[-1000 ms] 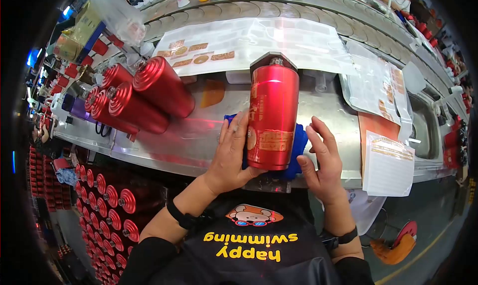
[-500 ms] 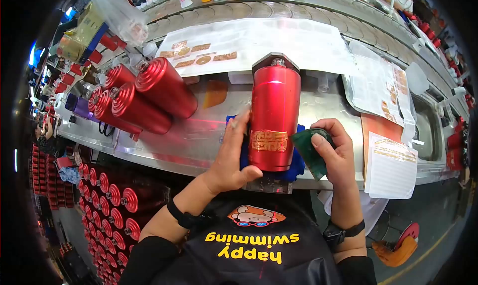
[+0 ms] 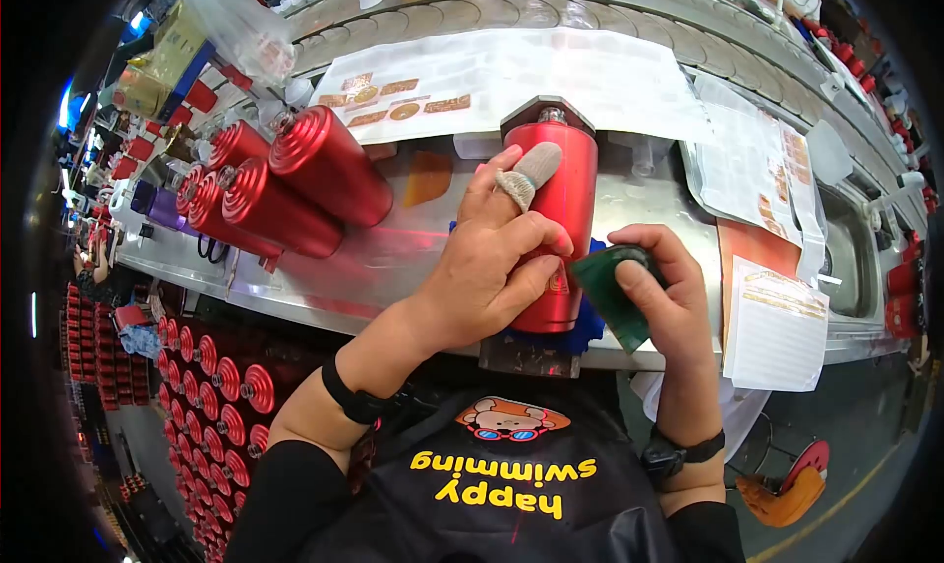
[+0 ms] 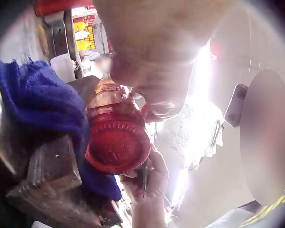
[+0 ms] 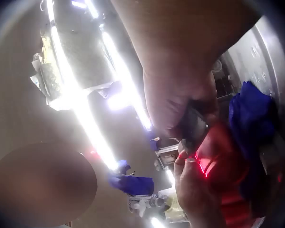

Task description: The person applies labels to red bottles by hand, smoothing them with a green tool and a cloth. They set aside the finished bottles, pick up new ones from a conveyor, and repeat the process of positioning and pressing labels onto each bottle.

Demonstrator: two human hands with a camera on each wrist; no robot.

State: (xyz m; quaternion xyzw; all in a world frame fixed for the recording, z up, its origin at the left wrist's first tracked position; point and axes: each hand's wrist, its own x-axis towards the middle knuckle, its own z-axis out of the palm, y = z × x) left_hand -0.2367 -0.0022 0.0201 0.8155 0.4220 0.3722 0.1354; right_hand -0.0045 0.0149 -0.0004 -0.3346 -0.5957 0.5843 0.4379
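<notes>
A shiny red bottle lies on its side over a blue cloth, base toward me and neck at a dark octagonal plate. My left hand reaches across it. One finger wears a knitted finger cover and rests on the bottle; thumb and forefinger touch its side, covering most of the gold print. Beside the bottle, my right hand pinches a dark green, flat scraper between thumb and fingers, its edge close to the bottle. The bottle's base faces the left wrist view.
Several red bottles stand at the left on the metal counter; many more fill the floor below. White decal sheets lie behind, and papers lie at the right near a sink.
My right hand was empty and has come to hold the green scraper. The bottle has turned, shifting its gold print. My left hand has moved from the bottle's side to over its top.
</notes>
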